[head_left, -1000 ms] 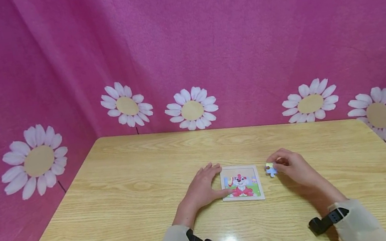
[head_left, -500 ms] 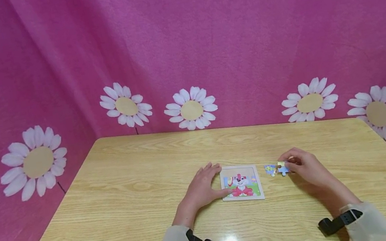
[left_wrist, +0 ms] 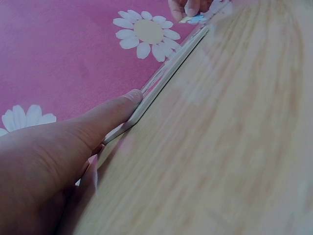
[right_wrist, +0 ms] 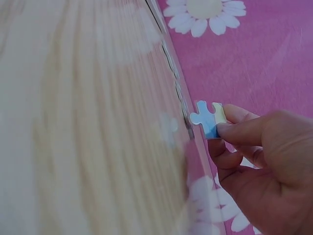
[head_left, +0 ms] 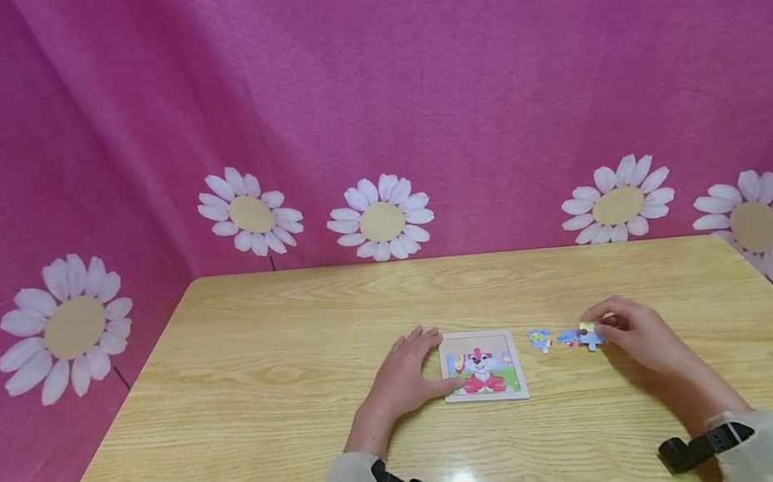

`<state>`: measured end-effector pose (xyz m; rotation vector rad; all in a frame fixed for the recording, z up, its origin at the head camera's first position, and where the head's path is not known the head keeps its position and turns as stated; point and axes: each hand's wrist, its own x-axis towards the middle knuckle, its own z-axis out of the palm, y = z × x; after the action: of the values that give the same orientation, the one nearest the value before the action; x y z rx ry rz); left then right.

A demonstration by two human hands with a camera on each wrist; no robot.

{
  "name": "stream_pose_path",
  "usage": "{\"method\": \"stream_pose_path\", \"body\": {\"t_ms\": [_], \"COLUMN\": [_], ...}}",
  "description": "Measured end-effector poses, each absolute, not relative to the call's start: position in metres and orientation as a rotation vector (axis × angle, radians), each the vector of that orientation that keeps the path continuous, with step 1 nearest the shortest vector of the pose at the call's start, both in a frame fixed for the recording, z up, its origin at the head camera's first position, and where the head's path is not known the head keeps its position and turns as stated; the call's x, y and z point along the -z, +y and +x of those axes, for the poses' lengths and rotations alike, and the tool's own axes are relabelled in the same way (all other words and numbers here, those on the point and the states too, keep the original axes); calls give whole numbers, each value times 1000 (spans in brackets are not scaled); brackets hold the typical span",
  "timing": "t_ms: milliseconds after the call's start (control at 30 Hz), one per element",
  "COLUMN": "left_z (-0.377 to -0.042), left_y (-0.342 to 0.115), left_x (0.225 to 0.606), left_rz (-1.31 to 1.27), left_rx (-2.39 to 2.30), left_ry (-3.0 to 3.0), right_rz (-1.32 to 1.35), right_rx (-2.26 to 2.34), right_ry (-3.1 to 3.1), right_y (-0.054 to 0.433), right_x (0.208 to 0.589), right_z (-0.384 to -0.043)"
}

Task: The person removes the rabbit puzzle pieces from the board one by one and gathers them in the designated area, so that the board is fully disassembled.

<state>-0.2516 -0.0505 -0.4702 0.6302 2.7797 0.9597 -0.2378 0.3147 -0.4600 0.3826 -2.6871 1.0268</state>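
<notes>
A square puzzle board (head_left: 481, 367) with a pale frame lies mid-table, showing a red and white cartoon animal; its upper part is bare. My left hand (head_left: 404, 377) rests along the board's left side, fingers fairly straight and the thumb (left_wrist: 117, 110) lying on the frame's edge. To the right, my right hand (head_left: 636, 329) pinches a light blue and yellow jigsaw piece (right_wrist: 209, 120) between thumb and fingers, raised a little over the tabletop. Loose puzzle pieces (head_left: 541, 340) lie between the board and this hand, some partly behind the held piece.
The wooden table (head_left: 261, 362) reaches back to a pink curtain (head_left: 407, 86) printed with white daisies. Black straps with small cameras (head_left: 703, 446) sit on both wrists.
My right hand has moved to the right, carrying the pinched jigsaw piece and uncovering the loose pieces on the table. The left hand and the board have stayed put.
</notes>
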Motion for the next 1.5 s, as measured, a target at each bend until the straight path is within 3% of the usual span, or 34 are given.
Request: {"method": "stream_pose_path", "body": {"t_ms": [567, 1500], "left_z": [-252, -253], "left_y": [-51, -51], "left_x": [469, 471], "left_rz": [651, 654], "left_rx": [-961, -960], "left_ry": [2782, 2783], "right_rz": [293, 428], "right_rx": [-1004, -1036], "right_ry": [-2745, -2972], "right_y": [338, 347], "right_x": [460, 457], "right_z": [-233, -252]}}
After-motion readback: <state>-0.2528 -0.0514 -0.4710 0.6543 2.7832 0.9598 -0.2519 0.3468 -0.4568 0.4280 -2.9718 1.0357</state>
